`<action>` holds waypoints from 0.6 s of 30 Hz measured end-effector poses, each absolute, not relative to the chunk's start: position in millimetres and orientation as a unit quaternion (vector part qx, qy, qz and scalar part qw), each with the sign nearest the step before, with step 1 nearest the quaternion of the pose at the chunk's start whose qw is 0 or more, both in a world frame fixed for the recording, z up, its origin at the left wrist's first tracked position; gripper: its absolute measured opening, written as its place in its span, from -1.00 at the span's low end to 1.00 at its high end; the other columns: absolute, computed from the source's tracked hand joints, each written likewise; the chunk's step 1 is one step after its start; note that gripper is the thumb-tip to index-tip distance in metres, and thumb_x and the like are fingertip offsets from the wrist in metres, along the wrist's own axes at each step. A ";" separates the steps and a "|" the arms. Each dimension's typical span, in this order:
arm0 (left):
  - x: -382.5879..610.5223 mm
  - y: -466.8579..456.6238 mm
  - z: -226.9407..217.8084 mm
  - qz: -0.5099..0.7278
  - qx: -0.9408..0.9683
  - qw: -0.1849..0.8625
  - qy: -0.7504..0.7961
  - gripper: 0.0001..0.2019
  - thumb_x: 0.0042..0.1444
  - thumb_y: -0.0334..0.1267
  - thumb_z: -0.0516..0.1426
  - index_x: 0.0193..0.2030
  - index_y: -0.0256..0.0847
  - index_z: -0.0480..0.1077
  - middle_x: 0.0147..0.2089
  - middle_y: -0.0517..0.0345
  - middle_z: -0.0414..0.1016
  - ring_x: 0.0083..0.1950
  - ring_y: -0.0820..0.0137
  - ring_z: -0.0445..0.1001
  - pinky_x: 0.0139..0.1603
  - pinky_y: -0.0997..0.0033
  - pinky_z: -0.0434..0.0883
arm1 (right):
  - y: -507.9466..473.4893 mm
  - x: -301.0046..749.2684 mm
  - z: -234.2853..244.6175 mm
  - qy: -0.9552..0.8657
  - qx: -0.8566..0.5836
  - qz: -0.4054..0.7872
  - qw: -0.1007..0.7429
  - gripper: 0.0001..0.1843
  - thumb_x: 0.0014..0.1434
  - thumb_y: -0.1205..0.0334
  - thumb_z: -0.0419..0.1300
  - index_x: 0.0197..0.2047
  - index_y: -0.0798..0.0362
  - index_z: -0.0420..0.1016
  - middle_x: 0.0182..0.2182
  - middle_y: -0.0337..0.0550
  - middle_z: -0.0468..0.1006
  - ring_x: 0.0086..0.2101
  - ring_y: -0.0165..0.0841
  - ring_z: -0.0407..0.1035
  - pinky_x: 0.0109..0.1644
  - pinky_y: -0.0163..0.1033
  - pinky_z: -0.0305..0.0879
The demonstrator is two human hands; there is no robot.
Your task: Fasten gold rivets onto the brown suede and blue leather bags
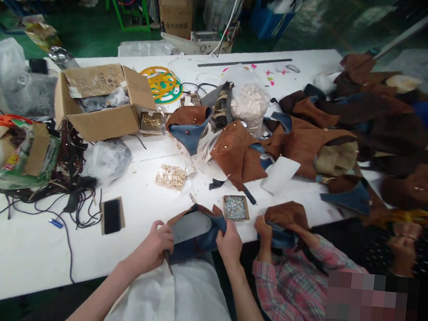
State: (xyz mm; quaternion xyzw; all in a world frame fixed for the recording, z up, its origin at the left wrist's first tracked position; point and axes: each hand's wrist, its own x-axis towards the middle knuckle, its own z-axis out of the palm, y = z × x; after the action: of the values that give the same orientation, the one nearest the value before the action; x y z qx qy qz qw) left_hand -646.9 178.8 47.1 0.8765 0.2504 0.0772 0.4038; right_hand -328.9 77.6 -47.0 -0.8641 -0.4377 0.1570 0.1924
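My left hand (157, 243) is closed at the left edge of a brown suede piece with blue lining (195, 241), held at the table's front edge. A thin dark item sticks out below that hand; I cannot make out what it is. My right hand (230, 243) pinches the same piece at its right side. Inside the piece a grey-white flat board (192, 227) shows. Just beyond lie a small tray of silvery bits (236, 207) and a clear bag of gold beads (170, 176).
To my right a co-worker's hands (266, 230) hold another brown piece (287, 216). Brown suede pieces (239, 150) pile up across the right. A cardboard box (100, 128), a phone (112, 216) and tangled dark cords (82, 209) lie on the left.
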 end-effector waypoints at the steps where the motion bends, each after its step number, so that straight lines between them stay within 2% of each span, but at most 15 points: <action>1: -655.8 183.4 50.2 0.089 0.875 0.395 0.264 -0.77 -0.04 -0.59 0.12 -0.39 -0.15 0.41 -0.25 0.19 0.54 0.06 0.22 0.44 0.37 -0.09 0.05 | 77.8 -332.3 -42.5 -0.445 -0.862 0.147 0.194 -0.62 0.32 0.32 0.11 0.18 -0.01 0.46 0.05 -0.01 0.62 -0.12 -0.22 0.52 -0.16 -0.22 0.26; 5: -683.1 196.6 53.4 0.102 0.875 0.365 0.302 -0.81 0.01 -0.56 0.16 -0.42 -0.17 0.38 -0.05 0.14 0.57 0.12 0.20 0.43 0.35 -0.09 0.07 | 77.2 -345.9 -39.7 -0.450 -0.849 0.168 0.219 -0.48 0.32 0.39 0.08 0.30 -0.10 0.40 0.20 -0.09 0.58 -0.03 -0.21 0.53 -0.07 -0.21 0.33; 9: -677.8 199.6 51.8 0.073 0.878 0.373 0.290 -0.80 -0.02 -0.59 0.19 -0.42 -0.18 0.38 0.08 0.13 0.58 0.25 0.15 0.41 0.33 -0.08 0.10 | 76.4 -364.4 -44.2 -0.427 -0.848 0.220 0.224 -0.41 0.31 0.40 0.07 0.38 -0.08 0.37 0.24 -0.03 0.57 0.06 -0.15 0.53 0.08 -0.14 0.39; 11: -664.1 198.0 52.0 0.064 0.874 0.381 0.297 -0.78 -0.05 -0.63 0.16 -0.44 -0.19 0.37 0.08 0.12 0.58 0.24 0.16 0.42 0.31 -0.06 0.14 | 75.9 -375.1 -38.0 -0.430 -0.833 0.251 0.240 -0.40 0.34 0.34 0.08 0.43 -0.04 0.33 0.26 0.03 0.56 0.12 -0.11 0.51 0.15 -0.10 0.41; 13: -645.6 195.3 50.1 0.075 0.860 0.381 0.331 -0.74 -0.07 -0.65 0.11 -0.40 -0.18 0.39 0.12 0.07 0.56 0.25 0.15 0.41 0.27 -0.03 0.21 | 75.2 -383.6 -28.0 -0.470 -0.780 0.315 0.266 -0.35 0.36 0.21 0.16 0.49 -0.06 0.28 0.31 0.04 0.52 0.12 -0.11 0.52 0.13 -0.10 0.44; 15: -624.6 192.4 43.1 0.105 0.839 0.384 0.370 -0.71 -0.04 -0.64 0.07 -0.32 -0.16 0.42 0.17 -0.01 0.53 0.27 0.12 0.39 0.23 0.00 0.28 | 75.4 -386.8 -22.1 -0.531 -0.691 0.405 0.278 -0.43 0.35 0.06 0.25 0.40 -0.13 0.43 0.26 -0.05 0.57 0.00 -0.17 0.56 0.01 -0.16 0.46; 17: -605.0 191.1 31.0 0.136 0.816 0.410 0.384 -0.73 0.00 -0.61 0.04 -0.29 -0.16 0.42 0.20 -0.07 0.50 0.28 0.10 0.39 0.23 0.00 0.34 | 78.3 -382.9 -26.9 -0.545 -0.644 0.454 0.286 -0.69 0.40 -0.02 0.23 0.09 -0.13 0.65 0.02 -0.14 0.68 -0.16 -0.24 0.57 -0.08 -0.19 0.44; 18: -597.4 191.7 24.0 0.148 0.803 0.435 0.381 -0.76 0.01 -0.58 0.03 -0.32 -0.17 0.40 0.19 -0.09 0.50 0.27 0.10 0.40 0.23 0.00 0.36 | 81.2 -378.5 -33.2 -0.527 -0.659 0.448 0.294 -0.71 0.43 -0.04 0.19 -0.02 -0.10 0.68 -0.09 -0.15 0.69 -0.20 -0.24 0.56 -0.08 -0.18 0.44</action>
State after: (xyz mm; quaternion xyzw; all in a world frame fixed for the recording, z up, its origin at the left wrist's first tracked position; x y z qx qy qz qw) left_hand -597.4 191.7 24.0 0.8027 0.3807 0.1480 0.4346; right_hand -378.5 81.2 -33.2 -0.6594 -0.5273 0.4483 0.2937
